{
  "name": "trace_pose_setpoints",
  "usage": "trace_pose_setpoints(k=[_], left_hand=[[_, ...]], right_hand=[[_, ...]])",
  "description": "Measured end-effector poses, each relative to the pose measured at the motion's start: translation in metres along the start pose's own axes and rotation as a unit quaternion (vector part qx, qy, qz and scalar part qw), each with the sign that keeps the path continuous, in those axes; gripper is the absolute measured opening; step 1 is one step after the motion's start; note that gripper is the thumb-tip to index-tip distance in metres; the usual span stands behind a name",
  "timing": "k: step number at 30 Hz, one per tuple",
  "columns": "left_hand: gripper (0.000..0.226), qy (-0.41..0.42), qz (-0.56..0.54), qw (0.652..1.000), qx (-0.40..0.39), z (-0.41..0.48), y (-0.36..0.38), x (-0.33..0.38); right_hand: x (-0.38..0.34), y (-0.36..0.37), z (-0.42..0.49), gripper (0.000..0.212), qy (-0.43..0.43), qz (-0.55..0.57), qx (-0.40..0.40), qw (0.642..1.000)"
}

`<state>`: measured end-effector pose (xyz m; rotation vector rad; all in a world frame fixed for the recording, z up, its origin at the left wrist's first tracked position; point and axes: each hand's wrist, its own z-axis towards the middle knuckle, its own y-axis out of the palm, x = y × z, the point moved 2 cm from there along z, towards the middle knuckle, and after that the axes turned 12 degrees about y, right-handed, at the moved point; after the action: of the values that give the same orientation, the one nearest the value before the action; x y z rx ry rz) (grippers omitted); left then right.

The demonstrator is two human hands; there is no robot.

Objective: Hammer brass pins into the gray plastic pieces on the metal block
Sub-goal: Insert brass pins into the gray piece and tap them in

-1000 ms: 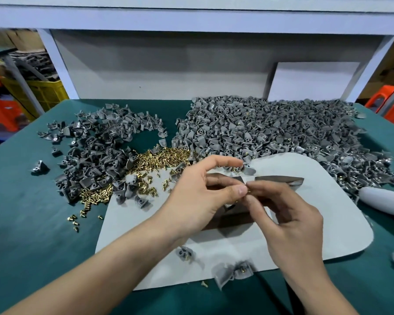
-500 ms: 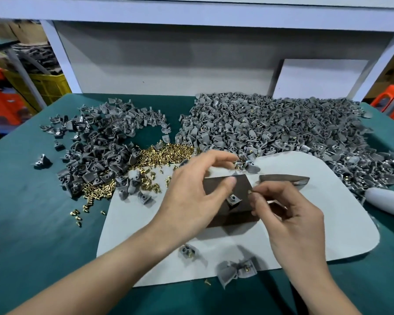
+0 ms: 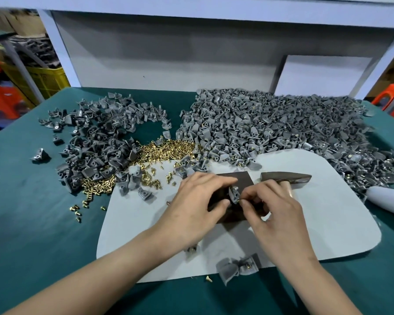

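A gray plastic piece (image 3: 234, 193) stands on the dark metal block (image 3: 245, 180), which sits on a white mat (image 3: 328, 219) toward the table's (image 3: 32, 223) near edge. The left hand (image 3: 196, 201) grips the piece between thumb and fingers, and the right hand (image 3: 278, 210) pinches a brass pin (image 3: 238, 201) against it. A hammer (image 3: 284, 177) lies just beyond the right hand, with loose brass pins (image 3: 166, 148) and heaps of gray pieces (image 3: 282, 128) spread toward the far edge.
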<state>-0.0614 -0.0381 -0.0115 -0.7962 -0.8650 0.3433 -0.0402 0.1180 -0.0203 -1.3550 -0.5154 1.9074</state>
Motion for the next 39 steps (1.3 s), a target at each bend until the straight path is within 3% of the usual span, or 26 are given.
trace_pose_setpoints(k=[11,24,32,39], left_hand=[[0.018,0.021,-0.088,0.995,0.030,0.003,-0.003,-0.001],[0.018,0.028,-0.082,0.986,0.145,-0.008,0.010,-0.011],[0.018,0.016,-0.105,0.981,0.165,-0.010,0.011,-0.011],[0.024,0.028,-0.107,0.983,0.148,-0.011,0.012,-0.014]], right_hand=[[0.004,0.001,0.001,0.019,0.033,0.030,-0.001,0.999],[0.006,0.004,0.003,0.020,0.088,0.107,-0.020,0.990],[0.004,0.003,0.007,0.024,0.132,0.167,-0.059,0.975],[0.004,0.003,0.005,0.021,0.131,0.146,-0.063,0.978]])
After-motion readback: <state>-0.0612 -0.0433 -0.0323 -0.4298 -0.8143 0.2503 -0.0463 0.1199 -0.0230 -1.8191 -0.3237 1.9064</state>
